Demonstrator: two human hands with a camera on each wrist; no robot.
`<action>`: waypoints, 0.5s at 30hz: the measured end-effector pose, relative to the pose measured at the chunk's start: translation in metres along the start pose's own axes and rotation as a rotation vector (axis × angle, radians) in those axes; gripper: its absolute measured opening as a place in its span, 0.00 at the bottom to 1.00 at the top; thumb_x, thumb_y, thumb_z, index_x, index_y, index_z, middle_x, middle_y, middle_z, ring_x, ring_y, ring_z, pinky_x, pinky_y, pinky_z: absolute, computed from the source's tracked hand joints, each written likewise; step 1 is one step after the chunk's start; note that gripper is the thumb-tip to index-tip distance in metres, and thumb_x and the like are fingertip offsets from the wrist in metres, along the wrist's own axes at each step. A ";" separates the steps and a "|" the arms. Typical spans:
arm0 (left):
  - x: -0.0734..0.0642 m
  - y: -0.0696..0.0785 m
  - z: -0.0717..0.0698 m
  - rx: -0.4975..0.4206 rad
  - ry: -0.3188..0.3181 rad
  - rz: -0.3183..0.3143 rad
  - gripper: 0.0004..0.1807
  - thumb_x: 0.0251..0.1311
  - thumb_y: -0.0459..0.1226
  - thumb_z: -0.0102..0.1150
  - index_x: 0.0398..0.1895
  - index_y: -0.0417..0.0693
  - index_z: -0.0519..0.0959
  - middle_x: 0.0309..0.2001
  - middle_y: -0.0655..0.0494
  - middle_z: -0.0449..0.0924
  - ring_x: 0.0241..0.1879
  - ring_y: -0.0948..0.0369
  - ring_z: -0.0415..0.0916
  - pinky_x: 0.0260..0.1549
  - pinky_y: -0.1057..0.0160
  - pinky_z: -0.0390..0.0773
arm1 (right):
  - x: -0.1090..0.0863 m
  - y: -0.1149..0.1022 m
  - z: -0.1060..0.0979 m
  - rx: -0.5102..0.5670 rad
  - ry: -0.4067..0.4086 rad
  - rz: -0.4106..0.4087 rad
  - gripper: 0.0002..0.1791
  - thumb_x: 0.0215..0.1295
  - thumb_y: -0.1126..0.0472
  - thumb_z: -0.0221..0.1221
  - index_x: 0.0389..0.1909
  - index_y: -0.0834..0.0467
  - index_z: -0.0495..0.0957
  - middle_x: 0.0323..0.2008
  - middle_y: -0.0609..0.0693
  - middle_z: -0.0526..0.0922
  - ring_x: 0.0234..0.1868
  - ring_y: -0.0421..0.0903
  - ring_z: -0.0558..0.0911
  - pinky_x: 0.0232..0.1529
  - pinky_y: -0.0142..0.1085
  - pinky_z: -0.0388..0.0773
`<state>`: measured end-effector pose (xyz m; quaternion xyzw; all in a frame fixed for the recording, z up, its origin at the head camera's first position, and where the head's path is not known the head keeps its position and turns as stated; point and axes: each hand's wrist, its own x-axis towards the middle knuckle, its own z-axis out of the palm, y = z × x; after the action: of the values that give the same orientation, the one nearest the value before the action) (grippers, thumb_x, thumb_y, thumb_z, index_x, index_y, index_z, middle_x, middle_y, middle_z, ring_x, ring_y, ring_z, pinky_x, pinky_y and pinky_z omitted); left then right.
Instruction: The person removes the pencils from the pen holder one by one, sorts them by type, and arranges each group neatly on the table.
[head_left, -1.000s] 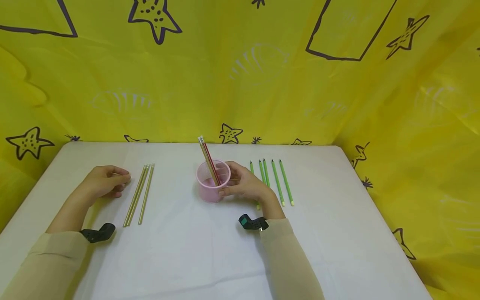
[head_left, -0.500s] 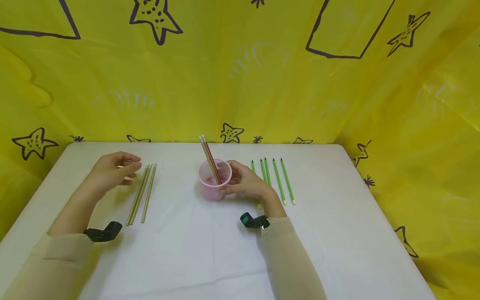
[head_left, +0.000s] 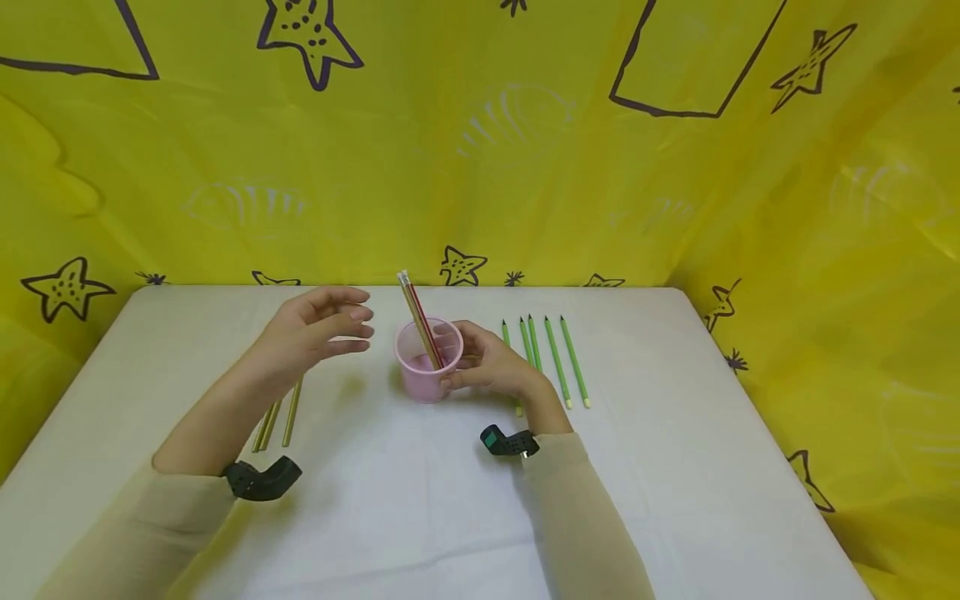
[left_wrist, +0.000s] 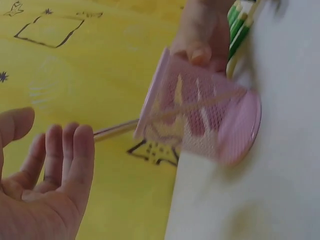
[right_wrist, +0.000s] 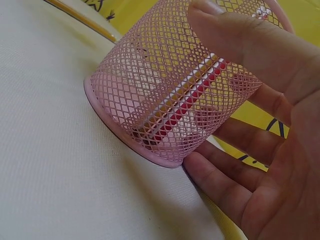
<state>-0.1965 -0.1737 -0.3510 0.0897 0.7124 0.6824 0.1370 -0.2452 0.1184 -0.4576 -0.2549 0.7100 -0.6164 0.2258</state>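
My right hand [head_left: 491, 365] grips a pink mesh pencil cup [head_left: 424, 385] from its right side, fingers behind and thumb in front. A gold pencil and a red pencil [head_left: 418, 321] lean to the left inside the cup, their ferrule ends sticking out above the rim. Through the mesh in the right wrist view, the red pencil [right_wrist: 187, 102] shows beside the gold one. My left hand [head_left: 315, 329] is raised left of the cup, fingers spread and holding nothing. Its forearm partly covers several gold pencils [head_left: 290, 412] lying on the table. The left wrist view shows bare fingers [left_wrist: 82, 155] near the leaning pencils.
Several green pencils [head_left: 566, 362] lie in a row on the white tablecloth [head_left: 675, 467], right of the cup and partly behind my right hand. A yellow patterned curtain [head_left: 450, 167] encloses the table at the back and sides.
My left hand has risen and moved right, from beside the gold pencils across them toward the cup, its fingers spreading. The right hand and the cup have stayed in place.
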 end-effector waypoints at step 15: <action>0.051 -0.017 0.028 -0.115 0.081 -0.195 0.29 0.72 0.38 0.54 0.73 0.41 0.61 0.65 0.46 0.66 0.62 0.49 0.70 0.66 0.51 0.72 | -0.001 -0.002 0.001 -0.010 0.003 -0.008 0.45 0.50 0.71 0.74 0.69 0.58 0.65 0.63 0.57 0.76 0.64 0.53 0.77 0.64 0.42 0.76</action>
<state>-0.2348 -0.1320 -0.3722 -0.0154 0.6824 0.7086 0.1787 -0.2432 0.1181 -0.4556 -0.2580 0.7123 -0.6142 0.2211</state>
